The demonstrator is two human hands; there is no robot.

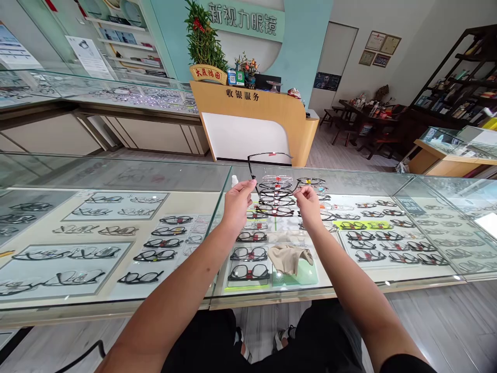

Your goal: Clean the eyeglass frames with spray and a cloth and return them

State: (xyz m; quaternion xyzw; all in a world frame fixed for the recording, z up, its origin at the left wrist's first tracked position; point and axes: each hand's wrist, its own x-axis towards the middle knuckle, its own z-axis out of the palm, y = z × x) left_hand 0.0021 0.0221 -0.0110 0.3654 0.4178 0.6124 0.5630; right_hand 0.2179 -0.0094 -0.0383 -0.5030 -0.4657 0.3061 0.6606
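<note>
Both my hands are raised over the glass display counter, holding one pair of dark eyeglasses (272,154) between them. The front of the eyeglasses points away from me, seen nearly edge-on, with a small red mark at its middle. My left hand (237,202) pinches the left temple between thumb and fingers. My right hand (308,204) is closed at the right temple, near its end. Below and between my forearms, a crumpled beige cloth (289,258) lies partly over a pale green sheet (306,275). A small white bottle tip (234,181) shows just behind my left hand.
Several rows of spectacle frames (248,254) lie in and on the glass counter (186,296). Across the aisle stand a wooden cashier desk (298,122) and another display case (147,101). A dark table (365,111) with chairs is at the back right.
</note>
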